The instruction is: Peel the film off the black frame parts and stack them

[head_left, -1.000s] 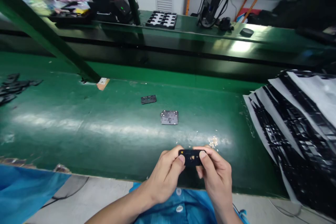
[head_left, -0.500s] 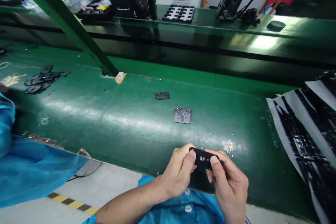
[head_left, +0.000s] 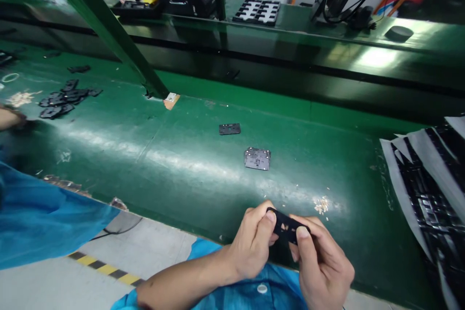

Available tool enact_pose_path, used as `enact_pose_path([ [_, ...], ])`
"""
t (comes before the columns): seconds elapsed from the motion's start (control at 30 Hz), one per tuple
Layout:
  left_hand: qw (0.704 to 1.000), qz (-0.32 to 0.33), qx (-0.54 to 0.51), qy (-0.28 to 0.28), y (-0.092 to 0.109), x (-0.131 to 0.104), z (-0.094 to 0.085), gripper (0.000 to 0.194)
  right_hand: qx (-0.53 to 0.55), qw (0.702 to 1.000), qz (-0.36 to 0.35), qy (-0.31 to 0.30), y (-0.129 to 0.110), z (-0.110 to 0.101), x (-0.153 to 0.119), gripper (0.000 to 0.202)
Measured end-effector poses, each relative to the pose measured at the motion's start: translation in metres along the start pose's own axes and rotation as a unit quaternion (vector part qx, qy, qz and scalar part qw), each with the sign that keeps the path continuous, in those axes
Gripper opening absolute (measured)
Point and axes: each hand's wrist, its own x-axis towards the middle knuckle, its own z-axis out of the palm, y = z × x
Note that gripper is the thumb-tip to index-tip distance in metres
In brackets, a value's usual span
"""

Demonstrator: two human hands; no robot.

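Observation:
Between my two hands, just above the bench's near edge, is a small black plastic plate (head_left: pixel 286 227) with cut-outs. My left hand (head_left: pixel 253 242) pinches its left end, thumb on top. At the other end, my right hand (head_left: pixel 321 256) grips it between thumb and fingers. Beyond them a grey-black flat part (head_left: pixel 257 159) with fine detail lies on the green bench. Farther back rests a narrower black plate (head_left: pixel 229 129). Small pale bits (head_left: pixel 321 205) are scattered beside my right hand.
Black sheets with white strips (head_left: pixel 417 189) cover the right side. A green post (head_left: pixel 116 38) slants up from the bench (head_left: pixel 174 174). At left are a pile of black parts (head_left: pixel 65 99) and a neighbour's arm (head_left: pixel 10 117). A tray (head_left: pixel 257 11) stands on the back shelf.
The black plate in my hands is tilted slightly more, its right end lower. At left, the neighbour's arm has come into view over the bench. The whole view has shifted slightly.

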Motion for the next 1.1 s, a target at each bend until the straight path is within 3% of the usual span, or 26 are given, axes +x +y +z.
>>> enact_pose_path([
  [0.3,1.000,-0.009,-0.009,0.009,-0.001,-0.003,-0.001,0.048,-0.050,0.998,-0.033,0.005,0.001,-0.001,-0.004,0.019],
  [0.47,0.995,-0.031,-0.092,0.030,-0.006,-0.005,0.001,0.050,-0.105,0.987,-0.122,-0.006,-0.002,0.002,-0.012,0.032],
  [0.6,0.980,-0.084,-0.169,0.065,-0.003,-0.005,0.005,0.048,-0.119,0.984,-0.132,-0.017,-0.004,0.005,-0.015,0.039],
  [0.7,0.973,-0.118,-0.184,0.069,0.002,-0.007,0.004,0.048,-0.093,0.990,-0.095,-0.049,-0.005,0.003,-0.010,0.028],
  [0.87,0.982,-0.123,-0.143,0.008,0.007,-0.013,-0.004,0.044,0.002,0.996,0.080,-0.047,-0.005,-0.004,0.000,0.016],
  [1.1,0.994,-0.109,-0.030,0.012,0.015,-0.011,-0.008,0.038,0.047,0.986,0.144,-0.067,-0.003,-0.007,0.003,0.016],
])
